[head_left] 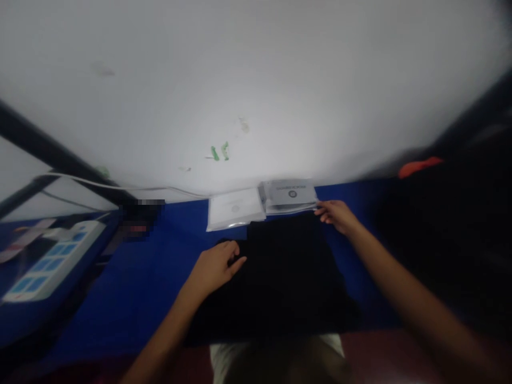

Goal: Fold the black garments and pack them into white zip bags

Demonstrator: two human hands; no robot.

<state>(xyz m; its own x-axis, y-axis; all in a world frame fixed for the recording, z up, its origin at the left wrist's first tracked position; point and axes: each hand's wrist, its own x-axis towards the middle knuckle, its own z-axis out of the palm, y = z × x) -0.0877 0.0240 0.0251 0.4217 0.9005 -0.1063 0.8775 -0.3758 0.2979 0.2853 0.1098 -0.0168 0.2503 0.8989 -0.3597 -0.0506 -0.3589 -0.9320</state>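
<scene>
A black cloth item [288, 272], looking like a folded garment, lies on the blue-covered table [140, 288] in front of me. My left hand [218, 266] rests on its left part, thumb apart from the bent fingers. At the upper right corner of the cloth, my right hand [336, 214] has its thumb and fingers pressed together near the edge of a clear plastic bag; what they pinch is too small to tell. That grey printed bag [291, 195] lies against the wall, with a white flat packet [236, 209] to its left.
A white power strip [56, 261] is at the far left, and a white cable [120, 186] runs along the wall [256, 90]. Dark material [452, 229] fills the right side, with an orange object [420, 166] behind it.
</scene>
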